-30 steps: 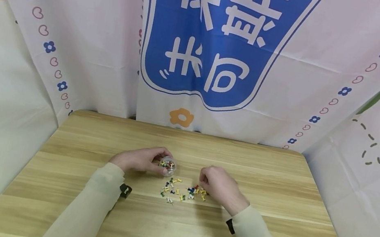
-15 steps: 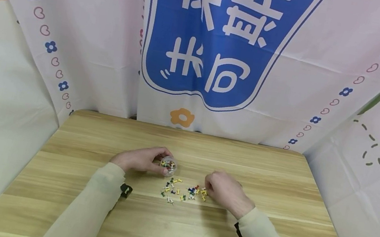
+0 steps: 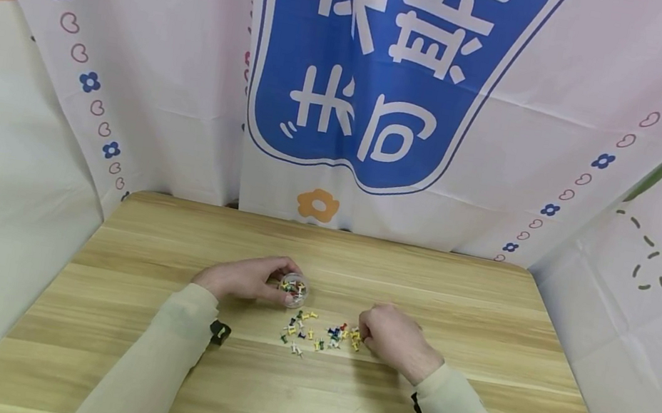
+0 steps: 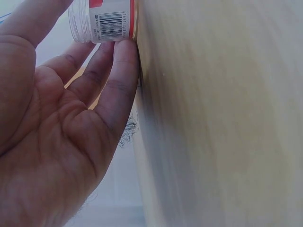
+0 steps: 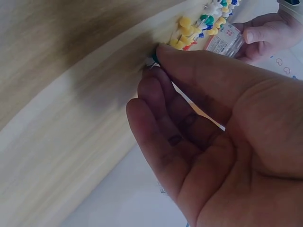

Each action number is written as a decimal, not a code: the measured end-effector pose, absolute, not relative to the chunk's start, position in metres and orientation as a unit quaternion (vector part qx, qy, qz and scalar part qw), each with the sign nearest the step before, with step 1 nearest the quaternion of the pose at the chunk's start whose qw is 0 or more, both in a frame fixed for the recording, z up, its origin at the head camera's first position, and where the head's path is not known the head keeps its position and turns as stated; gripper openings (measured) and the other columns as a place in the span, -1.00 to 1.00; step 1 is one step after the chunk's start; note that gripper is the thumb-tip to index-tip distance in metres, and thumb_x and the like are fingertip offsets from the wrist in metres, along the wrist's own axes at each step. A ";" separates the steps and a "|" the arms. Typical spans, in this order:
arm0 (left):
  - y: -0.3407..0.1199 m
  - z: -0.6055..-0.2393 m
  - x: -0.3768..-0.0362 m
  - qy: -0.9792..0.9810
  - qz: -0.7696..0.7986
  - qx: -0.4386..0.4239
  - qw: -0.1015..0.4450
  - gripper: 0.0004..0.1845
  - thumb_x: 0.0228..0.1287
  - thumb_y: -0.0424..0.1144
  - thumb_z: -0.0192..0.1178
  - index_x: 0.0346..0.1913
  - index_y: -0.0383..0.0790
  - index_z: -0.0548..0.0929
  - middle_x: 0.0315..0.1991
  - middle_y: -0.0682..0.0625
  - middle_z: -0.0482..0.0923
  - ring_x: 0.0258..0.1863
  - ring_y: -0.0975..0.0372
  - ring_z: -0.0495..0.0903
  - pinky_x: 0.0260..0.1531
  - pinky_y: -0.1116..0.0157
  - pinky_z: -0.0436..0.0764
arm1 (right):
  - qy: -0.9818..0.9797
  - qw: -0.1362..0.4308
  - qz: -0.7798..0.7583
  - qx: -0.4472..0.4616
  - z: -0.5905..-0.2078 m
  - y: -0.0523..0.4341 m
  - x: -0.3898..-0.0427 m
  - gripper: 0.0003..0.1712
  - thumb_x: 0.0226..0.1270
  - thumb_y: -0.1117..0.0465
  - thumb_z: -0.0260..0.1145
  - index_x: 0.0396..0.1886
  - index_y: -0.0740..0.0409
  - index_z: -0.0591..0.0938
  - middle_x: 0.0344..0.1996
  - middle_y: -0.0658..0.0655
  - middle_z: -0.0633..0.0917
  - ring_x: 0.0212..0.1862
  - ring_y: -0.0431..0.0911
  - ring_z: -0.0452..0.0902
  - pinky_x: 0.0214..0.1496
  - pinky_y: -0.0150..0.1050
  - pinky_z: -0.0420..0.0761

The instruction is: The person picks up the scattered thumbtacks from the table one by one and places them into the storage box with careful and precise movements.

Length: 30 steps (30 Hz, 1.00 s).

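Observation:
My left hand (image 3: 251, 277) grips a small clear round jar (image 3: 298, 300) from its left side, thumb at the near rim. Several coloured push pins lie inside it. In the left wrist view the jar (image 4: 108, 21) shows a barcode label, with fingertips against its side. At the right end of a loose spread of push pins (image 3: 320, 343), my right hand (image 3: 397, 343) is low over the table. In the right wrist view, its thumb and forefinger pinch a green push pin (image 5: 154, 56), partly hidden by the fingertips, with something whitish beside it. Yellow push pins (image 5: 185, 29) lie just beyond.
The pins are scattered over the middle of the wooden table (image 3: 298, 411), between and in front of both hands. A printed cloth (image 3: 209, 72) hangs behind the table's back edge, with white printed cloths along both sides.
My right hand has shifted a little to the right and toward me, to the right end of the push pins. The left hand and the jar stay in place.

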<state>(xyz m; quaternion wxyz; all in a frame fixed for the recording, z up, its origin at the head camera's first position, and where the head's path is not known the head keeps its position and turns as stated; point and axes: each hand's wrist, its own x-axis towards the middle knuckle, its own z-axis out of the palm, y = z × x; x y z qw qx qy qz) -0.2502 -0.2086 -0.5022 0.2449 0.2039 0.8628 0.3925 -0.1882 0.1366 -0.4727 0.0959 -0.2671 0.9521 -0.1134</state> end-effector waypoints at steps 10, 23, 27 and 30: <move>-0.208 -0.503 -0.251 0.862 0.393 0.208 0.245 -0.39 0.62 0.01 0.56 0.54 -0.09 0.61 0.39 -0.09 0.71 0.47 -0.02 0.64 0.66 -0.24 0.57 | 0.956 0.097 -0.113 -0.252 -0.474 0.137 -0.191 -0.77 0.49 0.45 0.59 -0.35 0.09 0.80 -0.34 0.03 0.81 -0.29 -0.16 0.64 -0.24 -0.17 0.80; -0.208 -0.505 -0.252 0.864 0.390 0.210 0.241 -0.40 0.62 0.00 0.56 0.53 -0.08 0.62 0.38 -0.09 0.71 0.45 0.00 0.65 0.64 -0.21 0.59 | 0.953 0.057 -0.161 -0.250 -0.474 0.123 -0.199 -0.85 0.55 0.42 0.54 -0.20 0.08 0.86 -0.23 0.01 0.89 -0.20 -0.18 0.75 -0.12 -0.21 0.85; -0.208 -0.504 -0.252 0.863 0.390 0.210 0.243 -0.40 0.62 0.00 0.56 0.53 -0.08 0.62 0.38 -0.09 0.71 0.45 0.00 0.65 0.64 -0.22 0.59 | 0.952 0.044 -0.179 -0.246 -0.474 0.115 -0.202 -0.89 0.54 0.39 0.59 -0.16 0.08 0.88 -0.19 0.04 0.90 -0.15 -0.16 0.78 -0.04 -0.17 0.88; -0.208 -0.504 -0.252 0.863 0.390 0.210 0.243 -0.40 0.62 0.00 0.57 0.53 -0.08 0.62 0.38 -0.10 0.71 0.44 0.00 0.65 0.63 -0.22 0.59 | 0.950 0.036 -0.195 -0.243 -0.475 0.109 -0.204 -0.89 0.54 0.38 0.60 -0.13 0.09 0.89 -0.15 0.06 0.91 -0.13 -0.14 0.81 0.02 -0.14 0.90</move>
